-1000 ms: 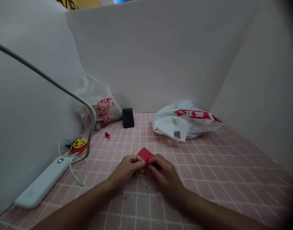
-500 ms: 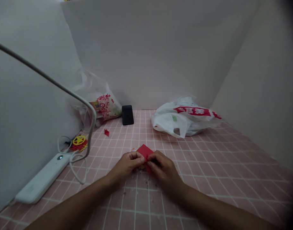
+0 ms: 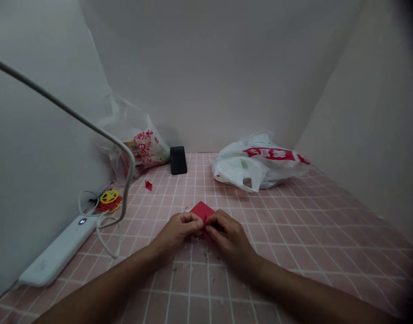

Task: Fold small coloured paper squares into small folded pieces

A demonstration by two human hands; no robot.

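Observation:
A red sheet of paper (image 3: 202, 209), one corner pointing away from me, is between my two hands at the middle of the table. My left hand (image 3: 179, 230) is closed on its near left part, thumb and forefinger pinching it. Opposite, the fingertips of my right hand (image 3: 229, 235) pinch the paper too, almost touching the left fingertips. A small fold stands up where the fingers meet. Under the paper a colourful piece (image 3: 187, 209) peeks out, mostly hidden.
The pink tiled tabletop (image 3: 277, 234) carries a white power strip (image 3: 58, 249) with a cable (image 3: 123, 198), yellow and red cut-outs (image 3: 109, 198), a small red scrap (image 3: 149, 185), a black phone (image 3: 178, 160), and plastic bags (image 3: 139, 148) at left and right. Walls enclose three sides.
The view has shifted slightly, so everything sits a little further left and up. Both hands keep pinching the red paper; hardly any hand movement shows.

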